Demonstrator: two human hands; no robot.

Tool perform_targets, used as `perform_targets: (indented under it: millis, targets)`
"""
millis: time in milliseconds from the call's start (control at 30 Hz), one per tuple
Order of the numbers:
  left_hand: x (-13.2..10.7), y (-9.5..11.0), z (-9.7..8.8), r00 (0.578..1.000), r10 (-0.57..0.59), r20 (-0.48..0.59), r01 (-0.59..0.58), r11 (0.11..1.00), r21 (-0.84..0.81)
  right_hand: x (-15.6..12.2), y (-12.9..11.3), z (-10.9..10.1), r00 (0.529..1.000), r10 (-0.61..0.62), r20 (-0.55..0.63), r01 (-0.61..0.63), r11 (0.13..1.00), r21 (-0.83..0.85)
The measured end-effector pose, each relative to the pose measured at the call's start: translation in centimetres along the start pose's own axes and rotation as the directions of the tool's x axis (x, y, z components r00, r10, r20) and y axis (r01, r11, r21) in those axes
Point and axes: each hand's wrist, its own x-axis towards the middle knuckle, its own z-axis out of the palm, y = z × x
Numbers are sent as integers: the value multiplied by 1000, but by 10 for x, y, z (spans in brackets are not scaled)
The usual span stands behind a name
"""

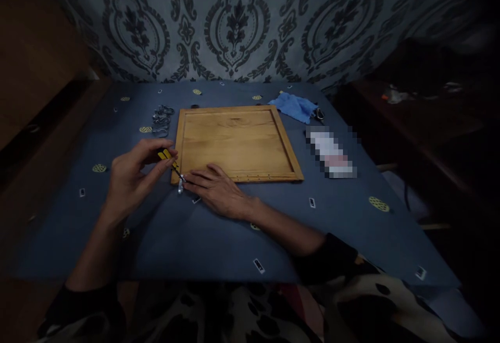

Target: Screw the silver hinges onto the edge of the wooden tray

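Screwdriver point(175, 166): one — in left grip point(132, 176) | panel point(234, 137): one — under right grip point(217, 192)

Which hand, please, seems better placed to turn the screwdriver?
Probably the left hand: it holds the screwdriver, its tip by the metal piece, while the right hand rests on the wooden panel.

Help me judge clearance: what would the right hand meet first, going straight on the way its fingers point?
The right hand would probably meet the small metal piece at the tip of the screwdriver, which it may already touch; depth is unclear.
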Motion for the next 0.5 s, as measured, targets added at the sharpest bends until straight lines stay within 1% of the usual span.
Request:
perform_targets:
  millis: [267, 500]
  targets:
    - [-3, 1, 2, 1000, 11, -15, -11, 999, 37, -1, 1, 3, 1000, -8, -29, 8, 1000, -13]
    - [-3, -2, 3, 999, 18, -45, -15, 998, 60, -1, 1, 2, 1000, -11, -20, 10, 1000, -16]
